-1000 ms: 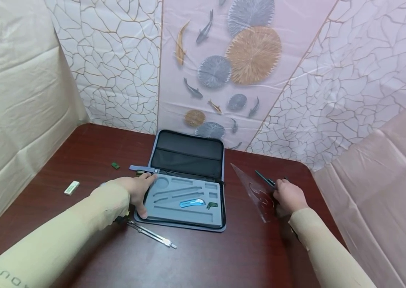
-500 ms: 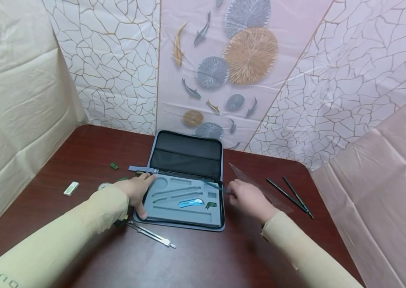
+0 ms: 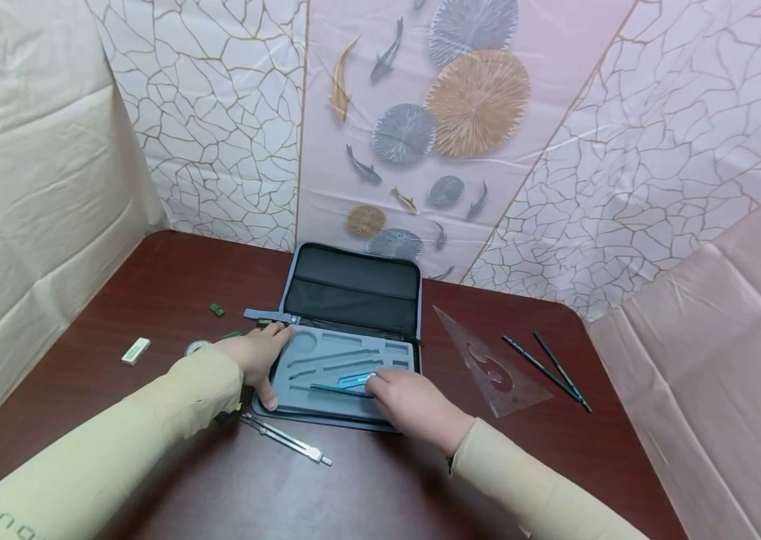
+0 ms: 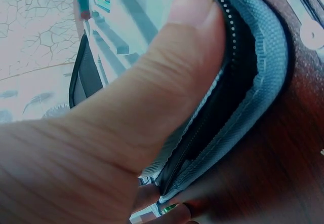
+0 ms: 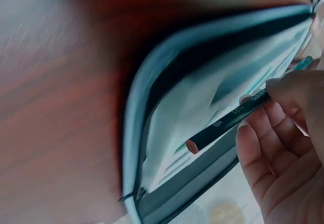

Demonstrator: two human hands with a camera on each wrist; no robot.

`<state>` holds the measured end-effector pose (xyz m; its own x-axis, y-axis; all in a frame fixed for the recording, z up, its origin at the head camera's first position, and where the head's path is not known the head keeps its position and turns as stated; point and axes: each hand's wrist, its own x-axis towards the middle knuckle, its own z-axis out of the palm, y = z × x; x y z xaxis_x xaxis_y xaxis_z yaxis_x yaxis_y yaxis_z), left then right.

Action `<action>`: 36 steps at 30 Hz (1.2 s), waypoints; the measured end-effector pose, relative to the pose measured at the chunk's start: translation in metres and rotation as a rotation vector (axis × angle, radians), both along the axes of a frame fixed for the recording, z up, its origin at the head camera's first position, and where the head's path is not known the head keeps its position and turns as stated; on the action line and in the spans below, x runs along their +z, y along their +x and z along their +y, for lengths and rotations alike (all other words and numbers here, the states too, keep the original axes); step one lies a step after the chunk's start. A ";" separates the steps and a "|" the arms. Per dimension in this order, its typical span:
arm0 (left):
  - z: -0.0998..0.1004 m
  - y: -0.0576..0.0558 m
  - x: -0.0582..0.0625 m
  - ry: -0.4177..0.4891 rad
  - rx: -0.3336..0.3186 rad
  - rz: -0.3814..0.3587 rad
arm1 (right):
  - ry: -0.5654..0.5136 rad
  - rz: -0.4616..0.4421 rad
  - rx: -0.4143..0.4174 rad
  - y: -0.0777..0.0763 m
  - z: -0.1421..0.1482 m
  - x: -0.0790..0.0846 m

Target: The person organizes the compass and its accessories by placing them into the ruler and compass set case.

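Head view: right grip [image 3: 417,405] around pencil [image 3: 336,389], above tray [image 3: 319,377]

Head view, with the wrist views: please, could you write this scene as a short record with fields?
Right hand: pinches a dark pencil over the grey tray
Left hand: rests on left edge of the open case
In tray: blue cutter
Near side of case: metal compass
Right of case: clear set square, two more pencils
Far left: white eraser

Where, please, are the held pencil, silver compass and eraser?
Held pencil [image 5: 230,119]: right wrist view, on its dark barrel.
Silver compass [image 3: 298,447]: head view, on its legs.
Eraser [image 3: 136,351]: head view, on its sleeve.
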<state>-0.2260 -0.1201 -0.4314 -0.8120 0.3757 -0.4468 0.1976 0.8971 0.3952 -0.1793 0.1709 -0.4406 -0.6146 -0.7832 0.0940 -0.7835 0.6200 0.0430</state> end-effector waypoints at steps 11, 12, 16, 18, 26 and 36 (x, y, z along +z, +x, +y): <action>0.000 -0.002 -0.002 -0.007 -0.015 0.009 | 0.066 -0.021 0.037 0.010 -0.014 -0.008; 0.000 -0.002 -0.003 -0.010 -0.018 0.009 | 0.069 -0.025 0.034 0.010 -0.014 -0.009; 0.000 -0.002 -0.003 -0.014 -0.021 0.012 | 0.066 -0.020 0.037 0.010 -0.015 -0.011; 0.000 -0.002 -0.003 -0.013 -0.015 0.011 | 0.062 -0.013 0.044 0.009 -0.016 -0.013; 0.001 -0.001 -0.001 -0.013 -0.010 0.020 | 0.071 -0.015 0.046 0.008 -0.018 -0.015; 0.001 -0.002 -0.004 -0.028 -0.005 0.015 | 0.070 -0.037 0.052 0.008 -0.020 -0.015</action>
